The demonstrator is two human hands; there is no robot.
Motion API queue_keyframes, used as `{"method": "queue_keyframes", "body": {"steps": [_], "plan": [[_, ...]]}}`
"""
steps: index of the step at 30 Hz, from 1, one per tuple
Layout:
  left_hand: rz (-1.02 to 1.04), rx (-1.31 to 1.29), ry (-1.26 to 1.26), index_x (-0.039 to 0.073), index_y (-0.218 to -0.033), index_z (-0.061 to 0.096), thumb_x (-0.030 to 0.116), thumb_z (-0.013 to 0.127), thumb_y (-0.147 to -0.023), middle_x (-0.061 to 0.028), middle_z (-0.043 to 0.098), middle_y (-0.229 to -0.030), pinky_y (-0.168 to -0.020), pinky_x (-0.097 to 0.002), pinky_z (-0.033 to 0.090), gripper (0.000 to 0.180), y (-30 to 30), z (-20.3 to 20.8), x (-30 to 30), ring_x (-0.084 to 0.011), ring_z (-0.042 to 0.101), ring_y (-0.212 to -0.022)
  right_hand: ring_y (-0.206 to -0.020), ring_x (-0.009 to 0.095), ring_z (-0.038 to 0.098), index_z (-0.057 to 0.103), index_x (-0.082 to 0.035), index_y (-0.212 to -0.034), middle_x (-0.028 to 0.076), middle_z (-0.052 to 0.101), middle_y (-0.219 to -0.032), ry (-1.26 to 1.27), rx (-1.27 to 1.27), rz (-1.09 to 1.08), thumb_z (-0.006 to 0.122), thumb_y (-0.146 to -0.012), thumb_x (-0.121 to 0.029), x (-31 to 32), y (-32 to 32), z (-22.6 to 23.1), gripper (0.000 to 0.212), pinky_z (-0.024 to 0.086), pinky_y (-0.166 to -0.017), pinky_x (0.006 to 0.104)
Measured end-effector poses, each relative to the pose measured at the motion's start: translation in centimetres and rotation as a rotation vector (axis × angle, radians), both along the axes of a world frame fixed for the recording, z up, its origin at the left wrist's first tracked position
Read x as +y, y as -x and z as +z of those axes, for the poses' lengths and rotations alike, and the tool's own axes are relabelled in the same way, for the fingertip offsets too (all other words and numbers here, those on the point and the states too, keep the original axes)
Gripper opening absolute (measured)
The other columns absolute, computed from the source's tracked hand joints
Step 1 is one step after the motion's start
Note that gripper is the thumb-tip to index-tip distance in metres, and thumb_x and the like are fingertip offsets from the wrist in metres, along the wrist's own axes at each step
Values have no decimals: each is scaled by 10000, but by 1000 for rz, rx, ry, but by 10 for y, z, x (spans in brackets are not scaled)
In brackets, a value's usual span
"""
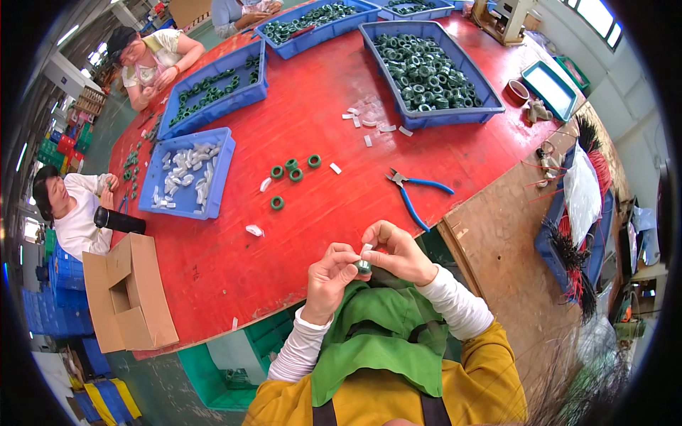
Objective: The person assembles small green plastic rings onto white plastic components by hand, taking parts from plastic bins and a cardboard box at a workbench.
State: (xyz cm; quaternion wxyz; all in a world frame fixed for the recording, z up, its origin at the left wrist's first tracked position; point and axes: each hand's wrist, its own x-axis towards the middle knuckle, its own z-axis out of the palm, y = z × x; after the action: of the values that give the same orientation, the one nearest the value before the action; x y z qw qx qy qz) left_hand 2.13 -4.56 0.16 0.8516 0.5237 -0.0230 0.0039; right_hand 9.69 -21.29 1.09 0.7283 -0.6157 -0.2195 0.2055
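Note:
Close in front of my green apron (383,334), both hands meet at the table's near edge. My left hand (328,280) is closed, its fingertips pinching a dark green ring (363,268). From the other side my right hand (401,254) pinches a small white strip (366,248) against that ring; fingers partly cover both. Beyond them lie blue-handled cutting pliers (419,192), jaws apart. Several loose green rings (277,203) rest farther left on the red table, with a few white pieces (254,230) near them.
Blue trays of green rings (426,71) stand along the far side. At left is a blue tray of white pieces (188,174), a black bottle (119,221) and an open cardboard box (135,298). Co-workers (78,206) sit at left. Wires (593,170) fill a bin at right.

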Motion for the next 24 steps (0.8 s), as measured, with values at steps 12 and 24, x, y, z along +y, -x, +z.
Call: {"method": "queue_keyframes", "body": {"steps": [12, 24], "plan": [[5, 159, 320, 28, -1073, 589, 69, 563, -932, -81, 602, -1041, -814, -364, 571, 149, -2, -5, -3, -201, 642, -920, -766, 193, 568, 625, 21, -995, 105, 592, -895, 121, -401, -175, 600, -881, -78, 5, 22, -12, 153, 455, -648, 314], [45, 182, 255, 6, -1083, 558, 73, 543, -943, -108, 655, -1000, -824, -365, 556, 156, 0, -6, 0, -209, 650, -922, -783, 237, 568, 642, -58, -1048, 78, 591, -965, 244, -881, -353, 783, -636, -105, 7, 16, 10, 437, 481, -628, 325]]}}
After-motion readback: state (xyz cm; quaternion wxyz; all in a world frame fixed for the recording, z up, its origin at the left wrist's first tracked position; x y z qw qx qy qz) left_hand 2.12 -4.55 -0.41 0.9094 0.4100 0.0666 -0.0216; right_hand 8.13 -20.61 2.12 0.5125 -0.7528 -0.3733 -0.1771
